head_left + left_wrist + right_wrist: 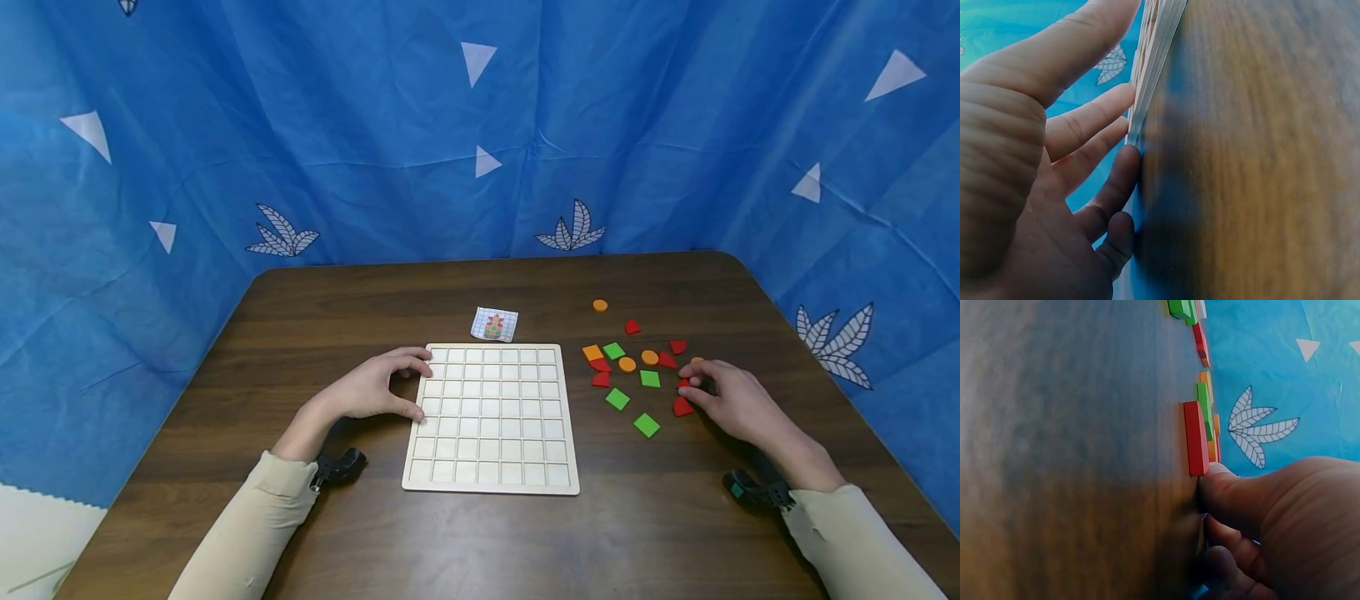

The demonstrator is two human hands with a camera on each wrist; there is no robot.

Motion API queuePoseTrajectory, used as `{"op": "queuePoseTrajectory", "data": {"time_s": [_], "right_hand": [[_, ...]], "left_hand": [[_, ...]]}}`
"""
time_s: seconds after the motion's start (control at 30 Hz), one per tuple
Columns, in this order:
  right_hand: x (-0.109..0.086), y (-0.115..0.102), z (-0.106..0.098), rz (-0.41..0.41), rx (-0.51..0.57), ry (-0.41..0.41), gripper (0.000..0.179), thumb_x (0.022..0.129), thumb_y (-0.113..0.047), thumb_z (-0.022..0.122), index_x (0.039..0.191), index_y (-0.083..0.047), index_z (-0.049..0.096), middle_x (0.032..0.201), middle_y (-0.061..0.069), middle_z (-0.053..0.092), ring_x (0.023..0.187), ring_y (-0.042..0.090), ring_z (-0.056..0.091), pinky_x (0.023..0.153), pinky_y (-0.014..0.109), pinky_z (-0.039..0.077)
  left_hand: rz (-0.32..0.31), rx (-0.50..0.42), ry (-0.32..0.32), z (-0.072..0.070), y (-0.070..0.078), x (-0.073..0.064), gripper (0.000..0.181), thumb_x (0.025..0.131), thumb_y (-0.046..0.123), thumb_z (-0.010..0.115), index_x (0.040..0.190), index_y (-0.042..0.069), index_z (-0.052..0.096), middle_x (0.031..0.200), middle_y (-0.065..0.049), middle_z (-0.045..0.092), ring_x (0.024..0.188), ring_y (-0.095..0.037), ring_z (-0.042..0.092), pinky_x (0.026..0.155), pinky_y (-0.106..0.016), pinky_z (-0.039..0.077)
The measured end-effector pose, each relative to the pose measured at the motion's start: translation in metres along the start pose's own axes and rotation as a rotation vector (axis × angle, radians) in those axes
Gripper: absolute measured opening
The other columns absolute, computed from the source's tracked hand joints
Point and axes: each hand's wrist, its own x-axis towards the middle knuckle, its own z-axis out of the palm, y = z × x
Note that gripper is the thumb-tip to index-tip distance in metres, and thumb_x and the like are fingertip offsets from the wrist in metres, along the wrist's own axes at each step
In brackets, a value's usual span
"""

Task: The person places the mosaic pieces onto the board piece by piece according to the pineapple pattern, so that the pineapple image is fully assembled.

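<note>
A pale wooden grid board (491, 417) lies flat in front of me. My left hand (378, 387) rests at its left edge, thumb and fingers spread apart along it; in the left wrist view fingertips touch the board's edge (1159, 69). To the right of the board, my right hand (738, 404) is over the loose pieces. Its thumb and fingertips pinch a small red piece (683, 383), mostly covered. Just below that lies another red piece (682, 407), seen close to the thumb (1219, 481) as a red block (1195, 439) in the right wrist view.
Several green squares (647, 425), orange discs (649, 357) and red pieces (601, 379) are scattered right of the board, with an orange square (592, 352). Behind the board lies a small printed pattern card (494, 324). Blue curtain (412, 125) surrounds the wooden table (360, 542).
</note>
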Motion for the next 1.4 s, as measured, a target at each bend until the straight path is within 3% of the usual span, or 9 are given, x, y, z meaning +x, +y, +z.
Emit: {"op": "queuePoseTrajectory", "data": {"time_s": [0.37,0.53,0.7,0.93,1.13,1.3,1.4], "right_hand": [[-0.001,-0.003,0.003,-0.090,-0.019,-0.007,0.021,0.096,-0.007,0.070,0.110,0.006,0.062,0.096,0.015,0.063,0.087,0.027,0.057,0.077,0.048,0.051],[-0.001,-0.003,0.003,-0.106,-0.017,0.022,0.021,0.094,-0.006,0.073,0.109,0.005,0.063,0.096,0.015,0.065,0.086,0.026,0.060,0.075,0.044,0.053],[-0.001,-0.005,0.002,-0.059,0.007,0.012,0.022,0.093,-0.007,0.075,0.109,0.003,0.064,0.094,0.013,0.067,0.082,0.022,0.062,0.068,0.036,0.053],[-0.001,-0.006,0.000,0.034,0.039,0.007,0.023,0.094,-0.011,0.075,0.111,0.001,0.065,0.094,0.012,0.070,0.084,0.023,0.066,0.072,0.041,0.056],[-0.001,-0.006,-0.001,0.068,0.067,0.016,0.022,0.093,-0.013,0.077,0.108,-0.001,0.068,0.093,0.010,0.071,0.084,0.023,0.067,0.070,0.032,0.053],[-0.002,-0.002,-0.005,0.097,0.148,0.040,0.019,0.094,-0.014,0.076,0.107,-0.002,0.070,0.096,0.013,0.072,0.082,0.023,0.067,0.064,0.025,0.052],[-0.002,0.002,-0.008,0.117,0.249,0.028,0.021,0.097,-0.013,0.072,0.112,0.000,0.068,0.102,0.017,0.072,0.081,0.016,0.069,0.066,0.023,0.057]], "left_hand": [[0.001,-0.007,0.003,-0.001,0.002,-0.002,0.062,0.072,0.047,0.092,0.124,0.023,0.067,0.157,0.002,0.047,0.148,-0.025,0.041,0.117,-0.048,0.040],[0.001,-0.010,0.006,0.000,0.002,-0.003,0.062,0.073,0.046,0.093,0.124,0.022,0.067,0.157,0.001,0.048,0.149,-0.026,0.041,0.117,-0.048,0.039],[-0.008,-0.009,0.002,0.001,0.002,-0.003,0.062,0.073,0.046,0.093,0.124,0.022,0.067,0.157,0.002,0.047,0.149,-0.024,0.041,0.117,-0.047,0.041],[-0.007,-0.007,0.006,0.000,0.002,-0.002,0.063,0.073,0.047,0.092,0.125,0.023,0.067,0.157,0.001,0.048,0.147,-0.026,0.042,0.116,-0.049,0.041],[0.008,-0.010,0.002,-0.001,0.003,-0.002,0.063,0.073,0.048,0.092,0.125,0.022,0.067,0.157,0.000,0.048,0.147,-0.027,0.043,0.115,-0.049,0.042],[0.002,-0.019,-0.003,-0.001,0.003,-0.001,0.063,0.074,0.047,0.092,0.126,0.023,0.067,0.157,0.001,0.047,0.146,-0.025,0.043,0.115,-0.049,0.041],[0.011,-0.019,-0.005,-0.001,0.003,-0.001,0.062,0.075,0.048,0.091,0.127,0.023,0.067,0.158,0.000,0.047,0.144,-0.027,0.046,0.113,-0.050,0.042]]}}
